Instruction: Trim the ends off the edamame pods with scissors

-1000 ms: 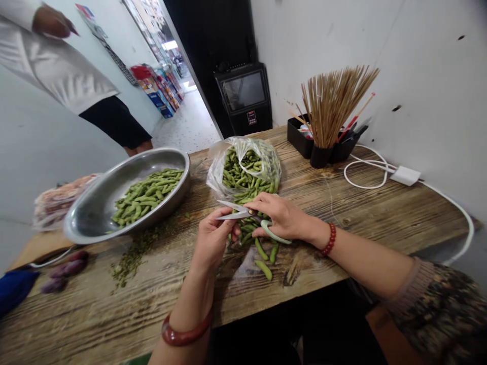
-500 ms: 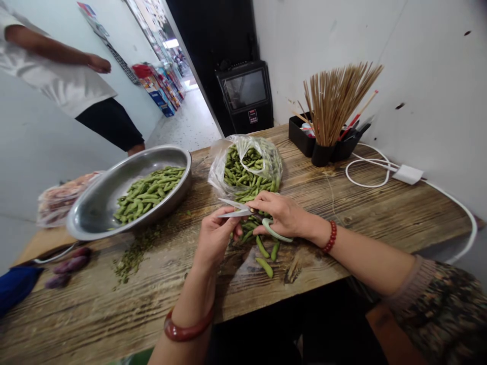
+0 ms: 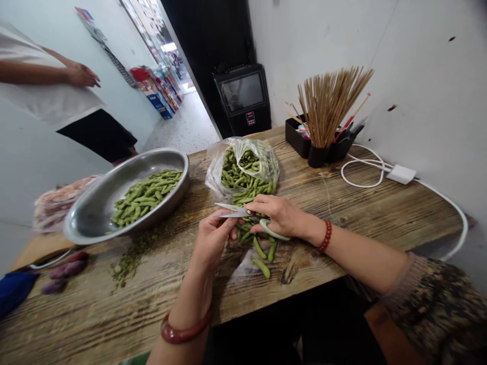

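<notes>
My right hand [image 3: 279,215] is closed round the pale green handles of a pair of scissors [image 3: 236,211]. Their blades point left, slightly parted, over my left hand [image 3: 213,235]. The left fingers are pinched together by the blades; whatever they hold is hidden. Beneath and beyond my hands, green soybean pods [image 3: 261,267] lie loose on the table. More pods spill from a clear plastic bag [image 3: 215,175] just behind. To the left, a steel basin [image 3: 85,218] contains a heap of pods [image 3: 146,197].
Small trimmings [image 3: 129,261] litter the wooden table [image 3: 152,304] beside the basin. Purple-red bulbs [image 3: 64,271] sit at left. At the back right are a black holder of wooden skewers [image 3: 331,109] and a white cable [image 3: 452,203]. A person [image 3: 57,91] stands beyond the basin.
The scissor blades have come closer together. My hands stay nearly in place. The person behind has shifted left, with the forearms now in front of the body. The view has moved slightly.
</notes>
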Available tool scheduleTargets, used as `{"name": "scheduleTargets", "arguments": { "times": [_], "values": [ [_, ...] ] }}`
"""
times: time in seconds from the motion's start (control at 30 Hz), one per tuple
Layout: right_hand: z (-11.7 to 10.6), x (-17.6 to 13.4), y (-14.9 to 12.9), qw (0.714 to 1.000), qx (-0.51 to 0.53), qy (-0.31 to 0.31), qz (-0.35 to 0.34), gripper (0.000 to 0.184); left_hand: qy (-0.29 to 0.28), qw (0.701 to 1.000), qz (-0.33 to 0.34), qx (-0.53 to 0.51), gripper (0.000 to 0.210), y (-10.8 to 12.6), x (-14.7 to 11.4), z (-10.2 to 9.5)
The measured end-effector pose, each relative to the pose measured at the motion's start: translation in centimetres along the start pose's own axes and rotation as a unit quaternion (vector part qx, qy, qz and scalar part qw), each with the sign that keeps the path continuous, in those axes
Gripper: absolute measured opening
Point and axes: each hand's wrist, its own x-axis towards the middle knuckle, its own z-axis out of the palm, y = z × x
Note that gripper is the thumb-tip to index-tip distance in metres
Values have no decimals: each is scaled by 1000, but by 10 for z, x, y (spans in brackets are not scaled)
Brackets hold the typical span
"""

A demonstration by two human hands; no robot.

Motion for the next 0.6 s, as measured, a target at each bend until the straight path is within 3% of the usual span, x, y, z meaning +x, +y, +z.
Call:
{"name": "scheduleTargets", "arguments": {
  "times": [0.2,0.37,0.6],
  "values": [
    [-1,0,2,999,28,7,34,39,6,1000,-4,19,16,-1,2,-5],
    [2,0,7,996,33,59,58,42,68,991,-5,-113,19,2,6,-8],
    [6,-1,7,996,30,76,42,58,85,970,-35,-225,24,4,9,-13]
  ]
}}
